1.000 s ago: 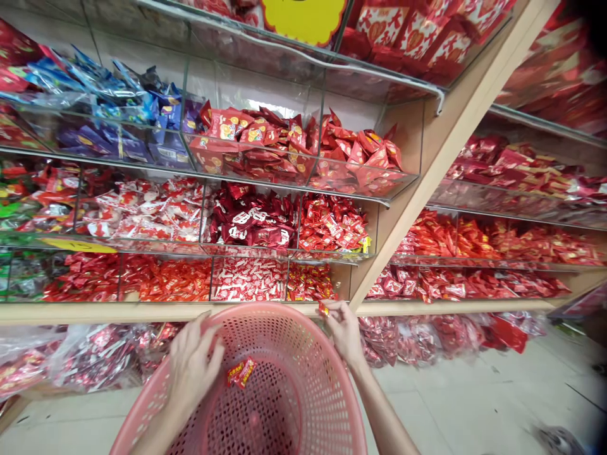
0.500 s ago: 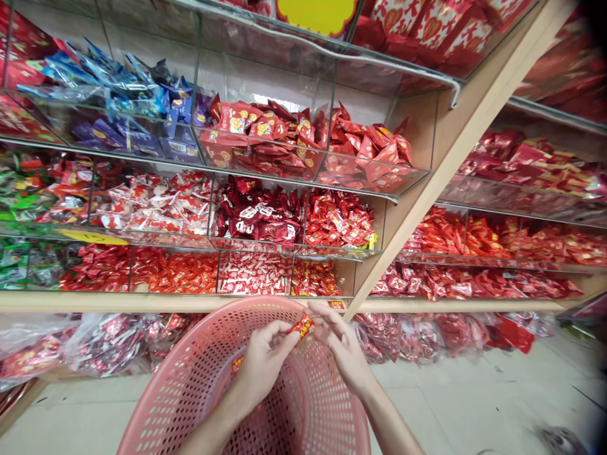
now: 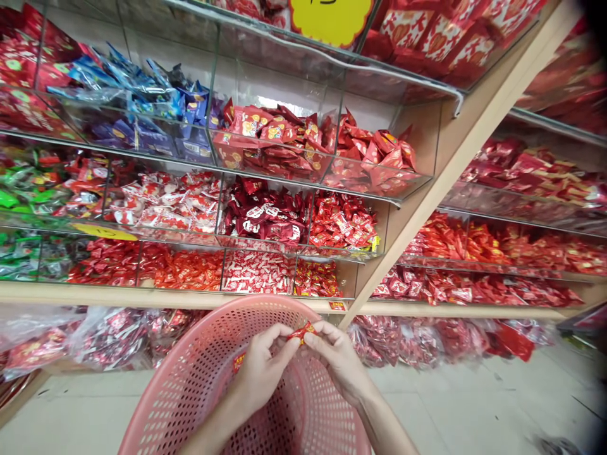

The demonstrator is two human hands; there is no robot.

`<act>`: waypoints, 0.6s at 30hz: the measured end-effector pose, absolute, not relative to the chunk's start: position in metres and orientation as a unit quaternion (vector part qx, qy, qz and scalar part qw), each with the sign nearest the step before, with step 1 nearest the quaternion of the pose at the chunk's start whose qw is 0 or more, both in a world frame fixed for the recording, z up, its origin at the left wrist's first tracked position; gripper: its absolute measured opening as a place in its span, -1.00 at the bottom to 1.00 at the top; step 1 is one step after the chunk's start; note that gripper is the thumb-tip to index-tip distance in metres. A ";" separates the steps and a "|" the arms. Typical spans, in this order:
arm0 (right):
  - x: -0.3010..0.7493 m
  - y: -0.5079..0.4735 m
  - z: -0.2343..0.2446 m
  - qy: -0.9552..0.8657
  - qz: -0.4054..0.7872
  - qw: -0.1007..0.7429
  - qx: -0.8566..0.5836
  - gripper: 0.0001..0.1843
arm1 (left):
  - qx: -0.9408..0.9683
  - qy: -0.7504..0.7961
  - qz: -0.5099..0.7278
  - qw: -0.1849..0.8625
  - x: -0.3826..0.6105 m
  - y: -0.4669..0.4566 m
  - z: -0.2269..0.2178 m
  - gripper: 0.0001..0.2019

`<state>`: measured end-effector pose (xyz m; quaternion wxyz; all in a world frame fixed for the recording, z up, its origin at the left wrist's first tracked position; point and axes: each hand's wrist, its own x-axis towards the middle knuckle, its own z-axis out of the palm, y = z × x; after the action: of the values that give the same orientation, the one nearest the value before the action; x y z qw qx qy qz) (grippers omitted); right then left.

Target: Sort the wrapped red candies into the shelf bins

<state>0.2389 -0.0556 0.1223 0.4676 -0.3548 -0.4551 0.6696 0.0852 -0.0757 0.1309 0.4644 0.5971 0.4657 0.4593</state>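
The wrapped candy [image 3: 304, 331], red with yellow print, is located above the pink basket [image 3: 164, 388], inside the far part of its rim. Its long axis runs left to right, with the right end set slightly farther than the left. One end points toward each hand; front and back ends cannot be told apart.

The left hand [image 3: 263, 360] is closed to a pinch, thumb and fingers gripping the left end. The right hand [image 3: 340, 357] is likewise pinched on the right end. Both thumbs lie on the near side.

A second candy [image 3: 238, 362] shows within the basket, left of the held one, partly covered by the left hand. The shelf ledge [image 3: 190, 297] and candy bins [image 3: 258, 272] stand on the far side.
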 end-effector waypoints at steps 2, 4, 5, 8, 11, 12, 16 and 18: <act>0.238 -0.056 0.122 -0.468 0.654 0.478 -0.353 -0.84 | 0.594 0.467 0.460 0.467 0.085 -0.076 0.131 -0.74; 0.238 -0.056 0.121 -0.487 0.628 0.495 -0.351 -0.84 | 0.587 0.473 0.461 0.467 0.085 -0.077 0.130 -0.74; 0.239 -0.056 0.121 -0.495 0.616 0.503 -0.350 -0.83 | 0.583 0.475 0.463 0.470 0.085 -0.077 0.130 -0.73; 0.239 -0.057 0.119 -0.491 0.620 0.502 -0.350 -0.81 | 0.565 0.467 0.469 0.492 0.085 -0.078 0.128 -0.72; 0.236 -0.059 0.117 -0.466 0.656 0.478 -0.354 -0.80 | 0.550 0.454 0.479 0.512 0.088 -0.080 0.126 -0.70; 0.234 -0.061 0.116 -0.461 0.660 0.475 -0.355 -0.78 | 0.548 0.454 0.482 0.512 0.089 -0.081 0.126 -0.70; 0.231 -0.062 0.114 -0.459 0.638 0.496 -0.369 -0.76 | 0.584 0.477 0.462 0.468 0.080 -0.078 0.122 -0.67; 0.235 -0.060 0.115 -0.452 0.629 0.504 -0.381 -0.74 | 0.616 0.526 0.449 0.378 0.060 -0.072 0.117 -0.65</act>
<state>0.2350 -0.0602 0.1145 0.5043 -0.3811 -0.4524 0.6291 0.0605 -0.0720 0.1173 0.3776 0.6161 0.5259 0.4486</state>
